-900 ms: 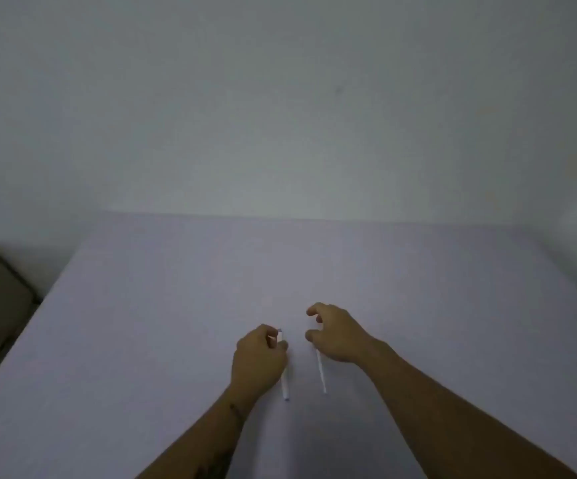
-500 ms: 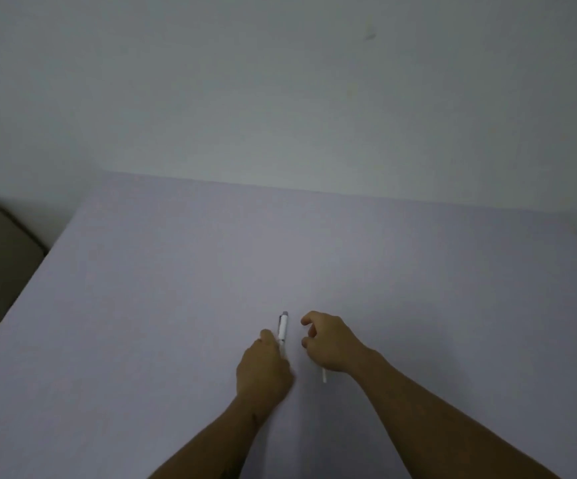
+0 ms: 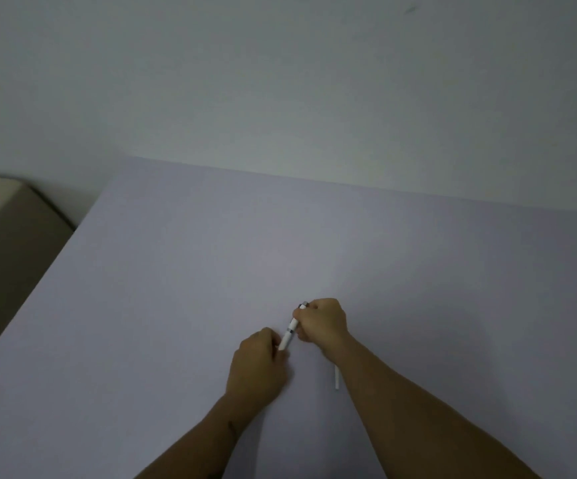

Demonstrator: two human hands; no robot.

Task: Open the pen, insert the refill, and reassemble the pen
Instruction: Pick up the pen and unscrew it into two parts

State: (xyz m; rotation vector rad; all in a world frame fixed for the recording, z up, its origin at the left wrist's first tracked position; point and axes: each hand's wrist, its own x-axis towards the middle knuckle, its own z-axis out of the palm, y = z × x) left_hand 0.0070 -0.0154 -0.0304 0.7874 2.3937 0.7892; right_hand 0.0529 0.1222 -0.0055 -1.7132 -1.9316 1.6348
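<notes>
View from a head cam looking down at a plain pale lilac counter (image 3: pixel 183 305) set against a bare whitish wall (image 3: pixel 280 81). Two bare forearms reach in from the bottom edge & meet near centre. Between them is a slim white plastic pen w/ a dark band round its middle (image 3: pixel 290 329), lying on a diagonal, its far end up & to the right. The left hand (image 3: pixel 259 366) is curled shut round the pen's near, lower end; the right hand (image 3: pixel 321 323) is closed in a fist round the far, upper end, w/ the pen's tip just poking out past the knuckles. One hand on each half, either side of the band, prob. so the two halves can be twisted or pulled apart at that joint; the pen looks still in one piece, so the opening step seems only just starting. Can't tell if the pen rests on the counter or is lifted slightly. A thin white refill tube (image 3: pixel 337 378) lies flat on the counter just beside the right forearm, mostly hidden under it, likely parked close so it's quick to grab once the barrel is open. Far left, a dull beige object (image 3: pixel 7 229) sits beyond the counter's edge; too dim to identify.
</notes>
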